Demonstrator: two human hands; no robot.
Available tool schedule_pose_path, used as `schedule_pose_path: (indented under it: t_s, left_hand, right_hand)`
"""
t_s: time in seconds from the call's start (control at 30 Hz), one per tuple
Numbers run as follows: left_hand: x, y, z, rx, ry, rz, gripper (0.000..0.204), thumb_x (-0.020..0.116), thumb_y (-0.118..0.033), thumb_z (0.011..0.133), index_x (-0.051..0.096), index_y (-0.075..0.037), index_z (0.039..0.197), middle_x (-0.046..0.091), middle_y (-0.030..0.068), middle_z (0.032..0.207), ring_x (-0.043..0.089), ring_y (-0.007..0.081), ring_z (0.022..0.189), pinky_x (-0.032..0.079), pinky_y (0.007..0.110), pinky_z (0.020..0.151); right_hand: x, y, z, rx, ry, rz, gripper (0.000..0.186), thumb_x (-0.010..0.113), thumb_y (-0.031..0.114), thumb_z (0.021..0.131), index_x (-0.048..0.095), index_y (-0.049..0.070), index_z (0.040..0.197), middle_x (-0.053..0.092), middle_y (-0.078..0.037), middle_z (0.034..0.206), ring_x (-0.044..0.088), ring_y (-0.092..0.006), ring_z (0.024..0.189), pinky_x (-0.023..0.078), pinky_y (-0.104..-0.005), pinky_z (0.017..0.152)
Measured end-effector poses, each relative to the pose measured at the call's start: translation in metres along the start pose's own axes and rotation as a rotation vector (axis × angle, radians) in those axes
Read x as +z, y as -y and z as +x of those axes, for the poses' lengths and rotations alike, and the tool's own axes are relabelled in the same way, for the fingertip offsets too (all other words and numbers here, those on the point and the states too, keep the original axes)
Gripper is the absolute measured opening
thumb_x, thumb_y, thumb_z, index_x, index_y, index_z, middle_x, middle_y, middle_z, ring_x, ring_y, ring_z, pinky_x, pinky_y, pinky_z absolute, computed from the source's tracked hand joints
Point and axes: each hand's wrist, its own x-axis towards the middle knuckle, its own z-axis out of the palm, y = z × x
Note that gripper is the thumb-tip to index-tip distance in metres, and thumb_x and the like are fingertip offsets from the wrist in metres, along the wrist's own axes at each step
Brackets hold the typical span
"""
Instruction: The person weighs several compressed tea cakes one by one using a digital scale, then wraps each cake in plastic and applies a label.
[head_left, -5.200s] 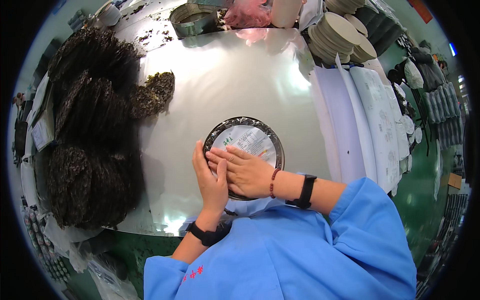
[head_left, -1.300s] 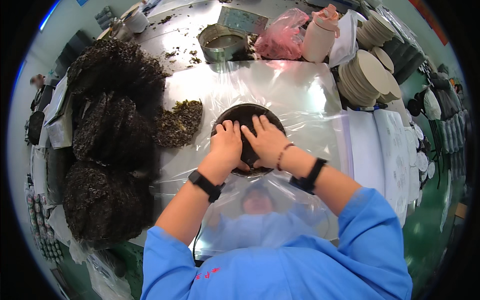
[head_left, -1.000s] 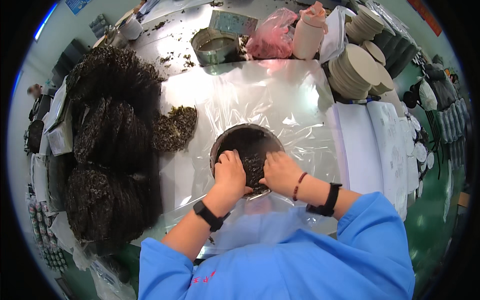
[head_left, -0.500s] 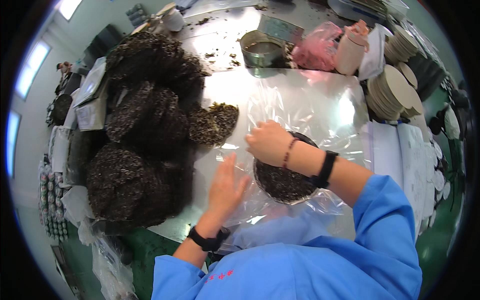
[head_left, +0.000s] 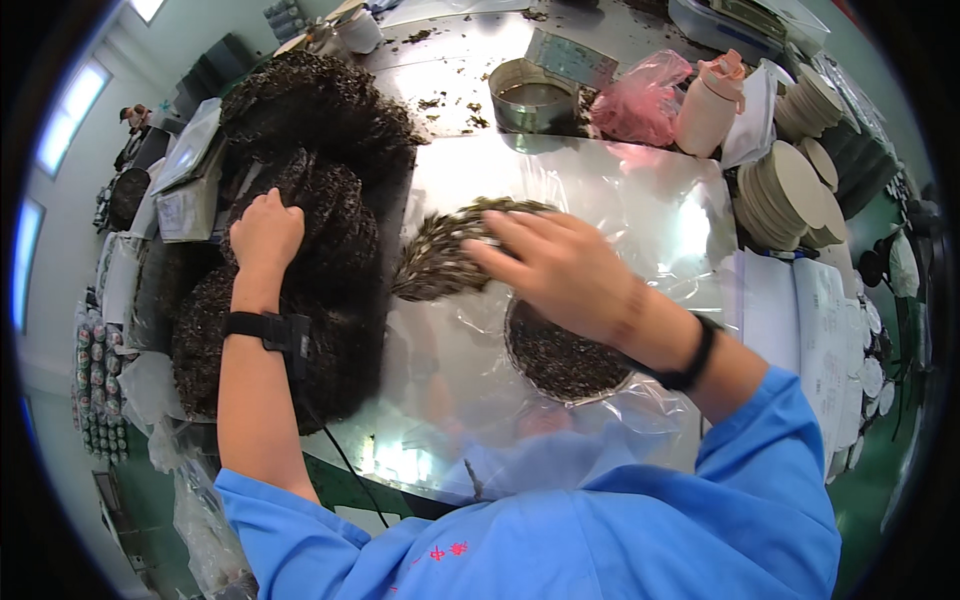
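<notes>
Dark, flaky rounds that look like dried seaweed (head_left: 325,205) stand in leaning stacks on the left. My left hand (head_left: 267,232) is curled closed on the edge of the middle stack. In front of me, my right hand (head_left: 555,265) is palm down over a loose piece of the dried seaweed (head_left: 440,258), fingers at its right end. That piece is smeared by motion, and my thumb is hidden. Just below my right hand lies a filled dark round (head_left: 562,355) with a pale rim, on clear plastic film (head_left: 660,230).
At the back stand a metal ring mould (head_left: 530,98), a pink plastic bag (head_left: 640,98) and a pale pink bottle (head_left: 708,108). Stacked beige discs (head_left: 778,195) and white sheets (head_left: 785,305) line the right side. Dark crumbs dot the far table. A cable (head_left: 350,462) hangs below my left wrist.
My left hand has moved from the table's middle up-left onto the stacks. My right hand has left the filled round's upper edge and reached the loose piece, which now stretches further right.
</notes>
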Motion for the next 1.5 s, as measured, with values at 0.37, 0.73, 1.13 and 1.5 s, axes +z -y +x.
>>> schedule_pose_path:
  t_s: [0.37, 0.73, 1.13, 1.5]
  left_hand:
    - [-0.092, -0.052, -0.013, 0.346, -0.761, 0.065, 0.033, 0.055, -0.006, 0.091, 0.057, -0.003, 0.123, 0.067, 0.0123, 0.11, 0.066, 0.0268, 0.098, 0.052, 0.037, 0.092]
    - [-0.049, -0.147, -0.173, -0.319, 0.347, -2.24, 0.031, 0.047, -0.004, 0.099, 0.053, 0.006, 0.128, 0.064, 0.0122, 0.117, 0.063, 0.019, 0.103, 0.049, 0.031, 0.094]
    - [-0.045, -0.259, -0.206, 0.733, -0.363, -1.018, 0.028, 0.068, -0.01, 0.084, 0.057, 0.0, 0.108, 0.043, 0.0195, 0.132, 0.04, 0.0364, 0.128, 0.034, 0.047, 0.109]
    - [0.008, -0.276, -0.222, 1.053, -0.086, -0.922, 0.024, 0.075, -0.022, 0.075, 0.065, -0.001, 0.08, 0.058, 0.0132, 0.11, 0.051, 0.0263, 0.116, 0.037, 0.048, 0.104]
  right_hand:
    - [-0.024, 0.036, -0.122, 0.34, 0.297, 0.021, 0.033, 0.063, 0.014, 0.078, 0.064, 0.011, 0.111, 0.057, -0.017, 0.128, 0.053, -0.0339, 0.119, 0.042, -0.0466, 0.099]
    - [-0.038, -0.001, -0.107, 1.115, -0.323, 0.626, 0.027, 0.061, 0.029, 0.092, 0.069, 0.005, 0.1, 0.069, -0.017, 0.09, 0.066, -0.0362, 0.089, 0.052, -0.0421, 0.078]
    - [0.017, -0.028, -0.164, 0.967, 0.072, 0.185, 0.019, 0.061, 0.027, 0.092, 0.066, 0.01, 0.098, 0.067, -0.016, 0.074, 0.066, -0.0359, 0.071, 0.053, -0.0443, 0.065]
    - [0.035, -0.018, -0.167, 0.79, 0.082, -0.096, 0.021, 0.067, 0.019, 0.085, 0.051, 0.007, 0.09, 0.064, -0.012, 0.067, 0.065, -0.0307, 0.059, 0.052, -0.0389, 0.052]
